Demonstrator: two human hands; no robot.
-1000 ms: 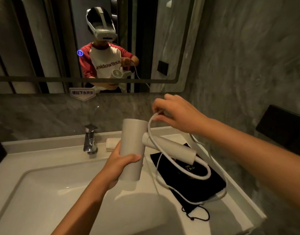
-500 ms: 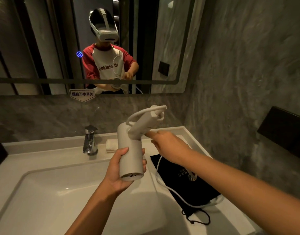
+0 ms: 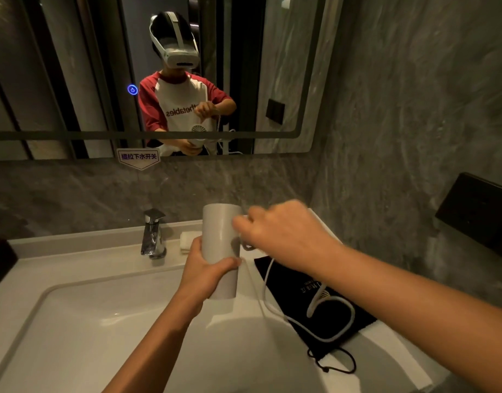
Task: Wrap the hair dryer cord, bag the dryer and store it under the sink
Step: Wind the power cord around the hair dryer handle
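My left hand [image 3: 207, 269] grips the lower barrel of the white hair dryer [image 3: 221, 236], held upright above the sink. My right hand [image 3: 283, 236] is blurred, fingers pinched on the white cord [image 3: 333, 334] right beside the barrel, hiding the dryer's handle. From that hand the cord drops and loops loosely over the black drawstring bag [image 3: 298, 282], which lies flat on the counter to the right of the basin.
White basin [image 3: 74, 321] fills the lower left, with a chrome faucet [image 3: 153, 236] and a small folded white cloth [image 3: 187, 242] behind it. Mirror above reflects a person. A black wall box [image 3: 479, 214] sits at right; a dark object [image 3: 0, 262] stands at the left edge.
My right hand rose from below the barrel to its upper right side, carrying the cord. The folded-up handle, visible earlier, is now hidden behind that hand. Less cord lies on the bag.
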